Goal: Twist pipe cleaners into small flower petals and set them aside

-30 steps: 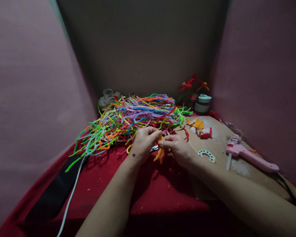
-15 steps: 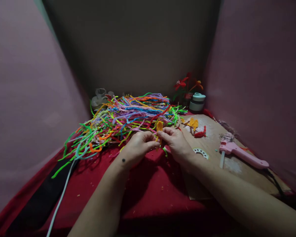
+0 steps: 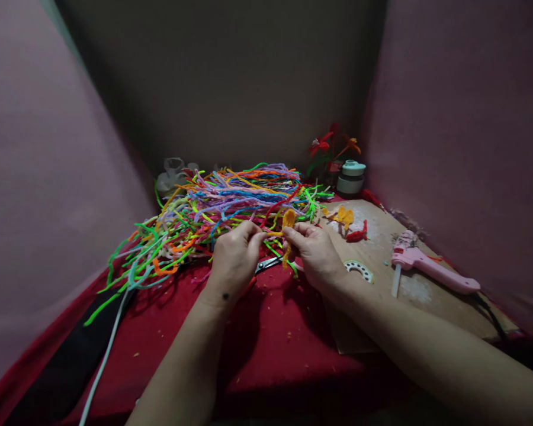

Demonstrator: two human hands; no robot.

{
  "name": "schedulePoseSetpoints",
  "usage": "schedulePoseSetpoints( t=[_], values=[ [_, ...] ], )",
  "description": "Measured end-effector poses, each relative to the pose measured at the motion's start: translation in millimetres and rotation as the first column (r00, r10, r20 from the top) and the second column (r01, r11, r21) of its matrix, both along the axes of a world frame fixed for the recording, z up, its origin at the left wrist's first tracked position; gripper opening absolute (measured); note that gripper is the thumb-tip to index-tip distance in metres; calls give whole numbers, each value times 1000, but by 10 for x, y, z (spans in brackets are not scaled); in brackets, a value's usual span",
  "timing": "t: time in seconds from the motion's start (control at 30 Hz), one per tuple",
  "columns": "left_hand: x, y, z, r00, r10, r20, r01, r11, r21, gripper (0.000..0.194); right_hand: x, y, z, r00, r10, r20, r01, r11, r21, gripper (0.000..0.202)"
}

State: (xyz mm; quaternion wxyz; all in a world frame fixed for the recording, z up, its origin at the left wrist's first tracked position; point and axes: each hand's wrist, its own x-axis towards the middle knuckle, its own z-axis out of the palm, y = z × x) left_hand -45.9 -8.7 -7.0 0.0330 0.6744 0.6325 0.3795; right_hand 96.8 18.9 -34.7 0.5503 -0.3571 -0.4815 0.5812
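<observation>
Between my hands is a yellow-orange pipe cleaner [image 3: 288, 218], bent into a looped petal-like shape at the top with a tail hanging below. My right hand [image 3: 316, 251] pinches it just under the loop. Thumb and forefinger of my left hand [image 3: 236, 255] are closed on a strand of it that stretches out sideways to the left. A pair of scissors [image 3: 269, 264] lies on the red cloth below, its handles partly hidden by my left hand. Just behind my hands spreads a large pile of coloured pipe cleaners [image 3: 244, 198].
On the right, a cardboard sheet [image 3: 382, 236] carries a pink glue gun [image 3: 430, 269], yellow looped pieces [image 3: 344, 217], a red piece [image 3: 357, 232] and a white ring with holes [image 3: 359, 271]. Farther back stand a teal-lidded jar [image 3: 352, 176] and red flowers [image 3: 322, 144]. A white cable [image 3: 111, 349] runs at left.
My left hand has moved left, away from my right, drawing a strand of the pipe cleaner out sideways. The scissors have come into sight between my hands. The view has shifted slightly.
</observation>
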Motion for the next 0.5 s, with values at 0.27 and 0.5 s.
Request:
schedulePoseSetpoints(
  t=[0.27,0.5],
  values=[
    [185,43,-91,878,-203,434,300,939,-167,22,-19,60,9,957,-53,-286,17,992,-126,28],
    [399,26,-220,837,-192,513,256,965,-57,18,-47,28,-22,896,7,-444,-85,984,-156,28]
  ],
)
